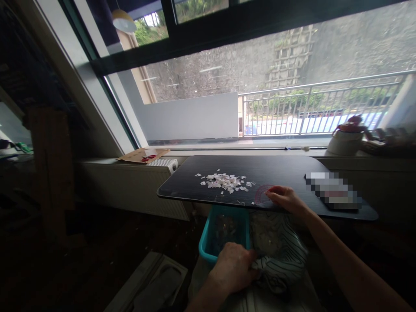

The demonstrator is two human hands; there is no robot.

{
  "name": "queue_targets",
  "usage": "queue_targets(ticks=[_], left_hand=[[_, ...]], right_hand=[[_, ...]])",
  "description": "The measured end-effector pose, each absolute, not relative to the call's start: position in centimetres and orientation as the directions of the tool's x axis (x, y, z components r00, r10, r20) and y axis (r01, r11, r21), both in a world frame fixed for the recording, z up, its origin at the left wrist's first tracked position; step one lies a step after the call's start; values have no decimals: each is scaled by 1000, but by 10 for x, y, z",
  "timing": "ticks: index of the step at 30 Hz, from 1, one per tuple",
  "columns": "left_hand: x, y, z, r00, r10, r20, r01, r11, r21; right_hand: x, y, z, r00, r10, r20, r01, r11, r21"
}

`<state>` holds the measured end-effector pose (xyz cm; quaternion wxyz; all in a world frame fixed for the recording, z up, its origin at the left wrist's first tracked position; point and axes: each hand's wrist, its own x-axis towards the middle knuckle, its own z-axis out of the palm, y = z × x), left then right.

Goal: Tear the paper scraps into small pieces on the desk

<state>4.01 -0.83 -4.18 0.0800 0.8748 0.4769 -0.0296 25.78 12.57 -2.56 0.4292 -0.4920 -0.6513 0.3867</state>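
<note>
My right hand is over the front edge of the dark table, fingers pinched on a clear protractor with pink markings, which lies low against the tabletop. To its left is a loose pile of small white paper pieces. Below the table edge, my left hand is closed on the rim of a striped bag with pale scraps inside. Left of that bag stands a turquoise basket, also containing small scraps, partly hidden by my left hand.
A blurred-out flat object lies at the table's right. Red-handled scissors rest on brown paper on the sill. A radiator is under the window. A white container stands at the right sill.
</note>
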Motion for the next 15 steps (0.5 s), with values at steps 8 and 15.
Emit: queue_targets(ticks=[8,15], left_hand=[[39,-8,-46,543,832,-115,839,-534,106],[39,-8,-46,548,829,-115,836,-538,107]], right_hand=[[259,123,-22,-219,964,151,350,222,-910],[258,120,-18,-219,967,129,337,199,-920]])
